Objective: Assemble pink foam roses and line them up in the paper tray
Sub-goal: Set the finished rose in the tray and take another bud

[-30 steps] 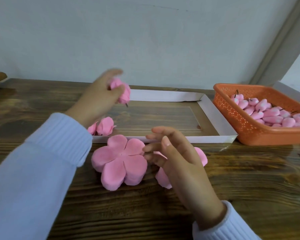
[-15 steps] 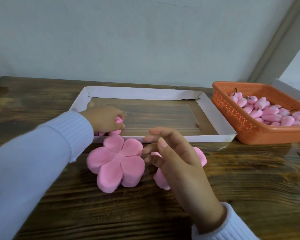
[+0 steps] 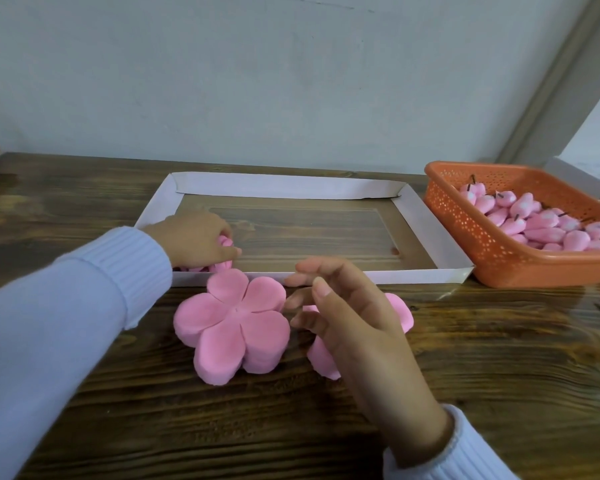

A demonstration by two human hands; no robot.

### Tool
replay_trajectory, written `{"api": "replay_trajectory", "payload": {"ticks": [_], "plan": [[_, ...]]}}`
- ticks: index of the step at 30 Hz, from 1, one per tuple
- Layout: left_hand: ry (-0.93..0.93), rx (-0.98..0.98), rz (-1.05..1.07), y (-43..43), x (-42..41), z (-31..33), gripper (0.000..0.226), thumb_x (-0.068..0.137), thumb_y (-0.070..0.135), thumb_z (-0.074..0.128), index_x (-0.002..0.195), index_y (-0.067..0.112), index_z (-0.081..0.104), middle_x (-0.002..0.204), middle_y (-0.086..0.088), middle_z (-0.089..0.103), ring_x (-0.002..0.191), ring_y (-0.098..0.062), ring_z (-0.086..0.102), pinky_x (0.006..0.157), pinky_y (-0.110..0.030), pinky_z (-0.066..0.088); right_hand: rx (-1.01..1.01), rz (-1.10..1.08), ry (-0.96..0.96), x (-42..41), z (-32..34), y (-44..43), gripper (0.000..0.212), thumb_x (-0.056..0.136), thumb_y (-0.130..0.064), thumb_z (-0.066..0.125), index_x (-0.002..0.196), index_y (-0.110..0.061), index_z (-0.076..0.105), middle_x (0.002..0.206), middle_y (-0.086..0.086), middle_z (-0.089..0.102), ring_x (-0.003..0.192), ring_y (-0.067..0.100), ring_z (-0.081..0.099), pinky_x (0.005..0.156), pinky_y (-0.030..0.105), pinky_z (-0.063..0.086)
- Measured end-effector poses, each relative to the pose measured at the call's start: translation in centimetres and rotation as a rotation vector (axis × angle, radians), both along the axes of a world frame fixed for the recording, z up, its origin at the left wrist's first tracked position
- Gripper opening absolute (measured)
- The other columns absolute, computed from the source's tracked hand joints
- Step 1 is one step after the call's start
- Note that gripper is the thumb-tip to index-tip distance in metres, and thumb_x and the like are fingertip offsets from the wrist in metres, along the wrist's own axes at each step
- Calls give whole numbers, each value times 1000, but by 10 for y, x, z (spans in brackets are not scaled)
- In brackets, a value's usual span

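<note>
A white paper tray [image 3: 413, 216] lies on the wooden table. In its near left corner my left hand [image 3: 196, 239] grips a pink foam rose [image 3: 225, 241] and holds it down on the tray floor, beside other roses mostly hidden under the hand. A thick stack of five-petal pink foam flowers [image 3: 234, 320] sits just in front of the tray. My right hand [image 3: 343, 313] hovers to its right with fingers loosely curled, holding nothing, above a second pink petal stack [image 3: 400, 313] that it mostly covers.
An orange plastic basket [image 3: 465, 216] at the right holds several pink foam buds with dark stems. A white box edge [image 3: 582, 176] shows behind it. A grey wall runs along the table's far edge.
My left hand came down from above the tray with the rose and now holds it in the near left corner. My right hand has barely moved.
</note>
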State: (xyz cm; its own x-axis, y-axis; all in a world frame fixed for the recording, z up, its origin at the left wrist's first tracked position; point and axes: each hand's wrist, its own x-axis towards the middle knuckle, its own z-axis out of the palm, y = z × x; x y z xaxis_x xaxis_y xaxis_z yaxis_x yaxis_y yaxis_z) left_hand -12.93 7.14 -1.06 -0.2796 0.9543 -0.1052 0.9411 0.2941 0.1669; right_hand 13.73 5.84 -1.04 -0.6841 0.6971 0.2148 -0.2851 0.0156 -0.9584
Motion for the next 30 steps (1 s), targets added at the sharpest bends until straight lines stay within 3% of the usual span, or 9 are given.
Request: {"api": "replay_trajectory", "payload": {"ticks": [3,6,13,16,22,26,28,30], "plan": [[24,47,-79,-4,-3,0,37,94,54,48,92,22,67,89,1,67,81,-14,59,77,-36,50,3,0,-4,0,0,0,30,74,-41,59,98,-26,67,98,1,71,81,15,62,71,27,51],[93,103,-138,-8,-6,-5,42,91,59,45,83,22,64,82,4,63,74,-11,56,62,-25,37,12,-8,-11,0,0,0,32,74,-41,59,100,-24,66,98,2,71,82,15,63,71,26,51],[218,142,-132,-6,-10,-13,45,87,67,35,95,27,53,85,14,48,75,-6,41,77,-34,31,4,-16,-6,-1,0,0,28,74,-42,60,95,-27,68,96,1,71,80,14,62,69,26,50],[213,111,-146,-5,-11,-13,43,91,64,31,94,29,55,88,10,52,79,-10,45,79,-35,30,5,-21,-18,-1,0,1,31,73,-43,59,97,-25,67,96,2,72,80,15,62,69,26,51],[153,161,-219,-4,-10,-10,53,97,52,29,81,16,64,76,2,59,70,-10,51,61,-27,28,4,-19,-26,-1,1,0,30,75,-40,61,99,-22,67,96,1,72,81,14,63,69,26,50],[179,182,-211,-7,-6,-8,61,90,62,18,96,24,65,85,10,61,82,-12,54,74,-31,33,-2,-31,-32,0,0,1,21,82,-28,56,99,-20,66,95,2,72,80,14,62,69,27,50],[191,225,-224,-13,-3,-5,74,81,68,4,104,27,61,90,13,60,89,-15,53,83,-36,34,2,-28,-33,0,0,0,20,81,-30,58,97,-22,67,95,3,72,79,15,62,68,28,51],[226,336,-191,-18,-2,2,83,84,67,0,117,22,61,107,4,65,103,-21,56,94,-43,32,3,-22,-30,1,1,0,25,78,-37,60,96,-23,68,95,3,72,79,16,61,68,28,51]]}}
